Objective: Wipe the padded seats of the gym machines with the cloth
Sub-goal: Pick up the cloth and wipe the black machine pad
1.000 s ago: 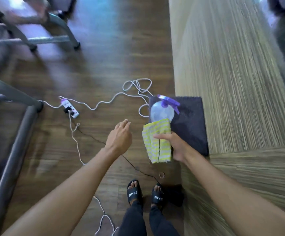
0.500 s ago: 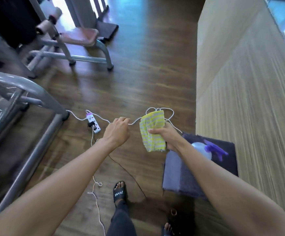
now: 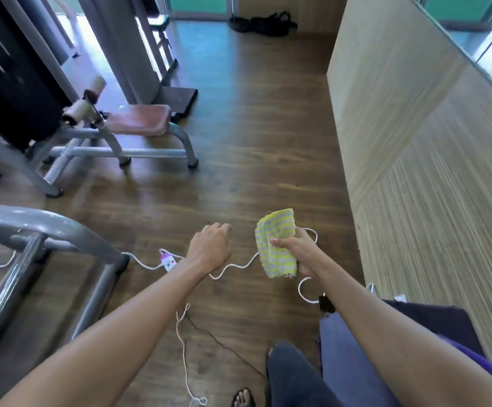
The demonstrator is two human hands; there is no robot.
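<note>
The right hand (image 3: 296, 254) grips a crumpled yellow-and-grey striped cloth (image 3: 275, 245) (fingers curled round it), while the left hand (image 3: 209, 248) hangs loosely curled, empty.

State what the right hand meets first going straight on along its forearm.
With its yellow striped cloth, the right hand looks free above the brown wooden floor until the grey metal bench leg under the reddish-brown padded seat; depth unclear.
</note>
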